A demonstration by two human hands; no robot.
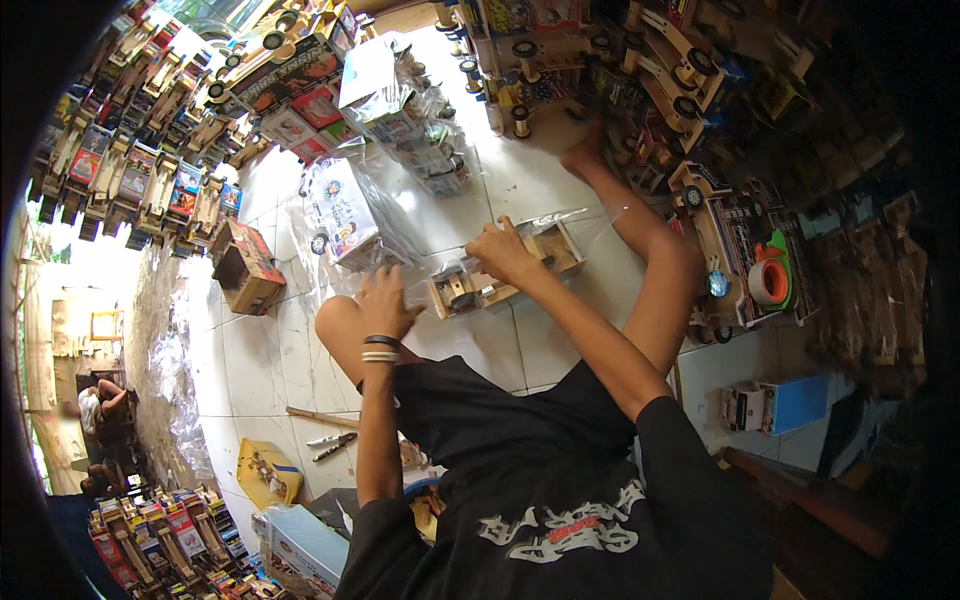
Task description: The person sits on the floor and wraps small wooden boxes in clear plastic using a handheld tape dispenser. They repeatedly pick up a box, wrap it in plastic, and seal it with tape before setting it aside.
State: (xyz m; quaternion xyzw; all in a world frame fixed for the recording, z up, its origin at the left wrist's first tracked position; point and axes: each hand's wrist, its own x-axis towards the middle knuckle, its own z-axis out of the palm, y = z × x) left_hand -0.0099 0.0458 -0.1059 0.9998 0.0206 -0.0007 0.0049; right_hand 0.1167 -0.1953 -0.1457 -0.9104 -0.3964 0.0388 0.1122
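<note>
The head view looks down on a person seated on a white tiled floor (470, 345), both hands on a wooden toy truck (500, 275) that lies between the knees. The right hand (503, 252) is curled over the middle of the truck, its grip clenched on the truck and on the clear plastic bag (560, 225) around it. The left hand (385, 300), with a black and a white band at the wrist, has spread fingers at the near end of the same bag; whether its grip is closed on the plastic cannot be told.

The truck is of pale bare wood, long and boxy, with an open frame and a small dark part inside; the bag over it is glossy and creased.

Just beyond the left hand lies a bagged toy truck (345, 215) with a white printed body and dark wheels. Farther off stands a heap of bagged toys (410, 110) with shiny wrapping. To the left sits a small brown wooden box (245, 268) with a red side. Rows of wooden trucks (130, 150) with red and blue printed panels line the upper left, and more of them (660, 60) the upper right. At the right an orange tape roll (768, 282) rests on a printed truck, and a blue and white carton (770, 405) lies lower down. A yellow flat package (265, 470) and scissors (333, 445) lie by the left leg.
</note>
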